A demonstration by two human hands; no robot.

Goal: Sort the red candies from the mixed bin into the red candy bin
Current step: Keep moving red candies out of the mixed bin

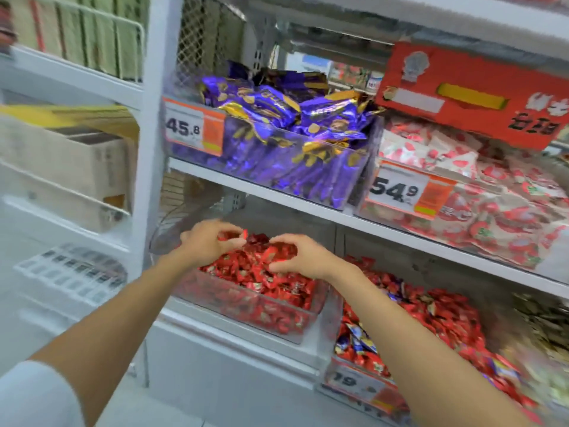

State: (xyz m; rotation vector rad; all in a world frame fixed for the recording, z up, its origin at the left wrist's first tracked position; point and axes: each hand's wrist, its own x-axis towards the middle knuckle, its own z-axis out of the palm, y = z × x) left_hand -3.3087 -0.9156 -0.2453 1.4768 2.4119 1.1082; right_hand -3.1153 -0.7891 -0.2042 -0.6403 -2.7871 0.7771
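A clear red candy bin (278, 329) sits on the lower shelf, heaped with red-wrapped candies (246, 278). Both hands hover over its far end. My left hand (206, 245) curls its fingers round a few red candies. Beside it, my right hand (303, 257) cups a small bunch of red candies with curled fingers. To the right stands the mixed bin (354, 380), holding mostly red candies (431, 318) with a few blue-wrapped ones (358, 342) near its front.
On the shelf above stand a bin of purple-wrapped sweets (277, 143) and a bin of white strawberry-print sweets (462, 195), each with a price tag. A red cardboard box (468, 97) rests above them. A white shelf post (154, 149) rises at the left.
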